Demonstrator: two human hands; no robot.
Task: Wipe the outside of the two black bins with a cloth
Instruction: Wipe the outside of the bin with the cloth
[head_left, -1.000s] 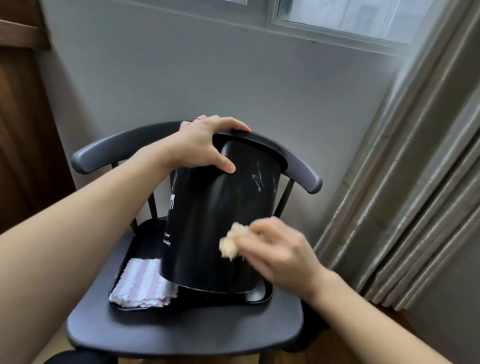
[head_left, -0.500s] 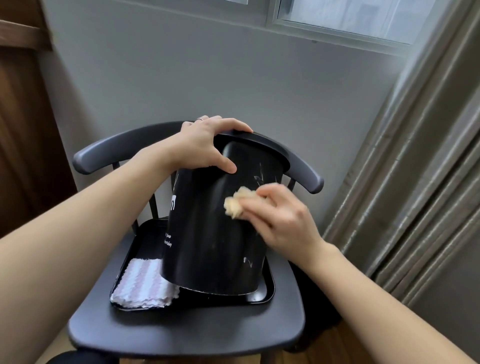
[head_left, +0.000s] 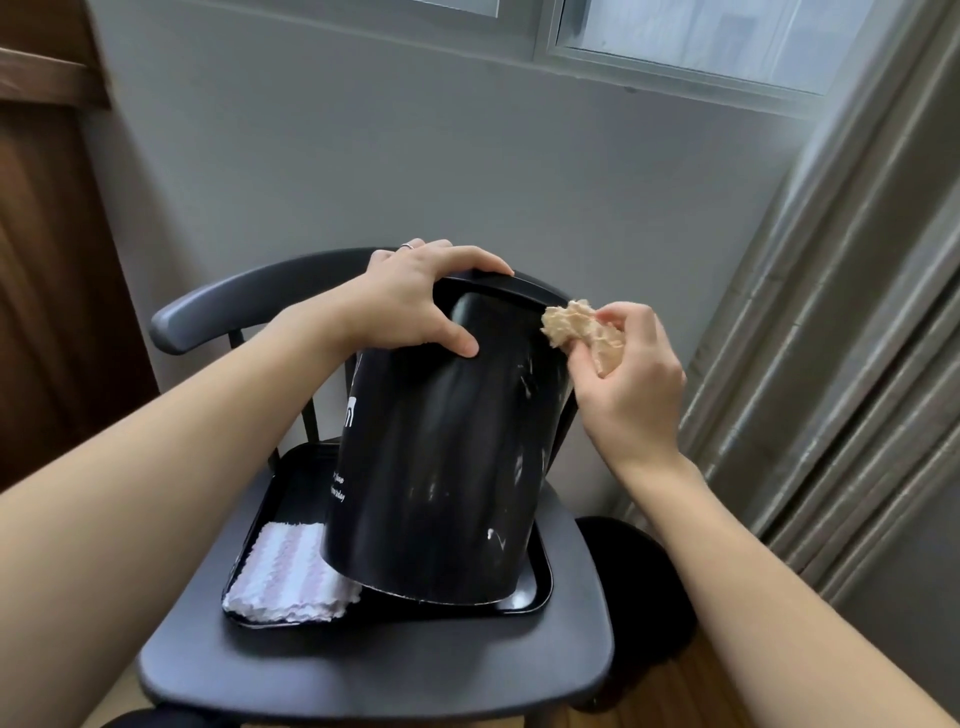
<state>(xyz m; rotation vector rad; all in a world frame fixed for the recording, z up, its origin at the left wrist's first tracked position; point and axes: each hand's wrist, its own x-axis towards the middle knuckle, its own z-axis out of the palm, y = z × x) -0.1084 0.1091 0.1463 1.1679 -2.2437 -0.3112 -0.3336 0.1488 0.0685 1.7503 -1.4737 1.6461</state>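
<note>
A black bin with white lettering on its left side stands tilted on a black tray, with pale smears on its wall. My left hand grips the bin's rim at the top. My right hand holds a crumpled beige cloth against the upper right of the bin, just under the rim. A second dark round object, maybe the other bin, sits on the floor right of the chair, mostly hidden.
The tray rests on a dark chair with a curved backrest. A folded pink-and-white striped cloth lies in the tray's left part. Grey curtains hang at the right, a wall and window behind.
My right hand has carried the cloth up the bin's side from the lower wall to just under the rim at the right. The left hand has kept its grip.
</note>
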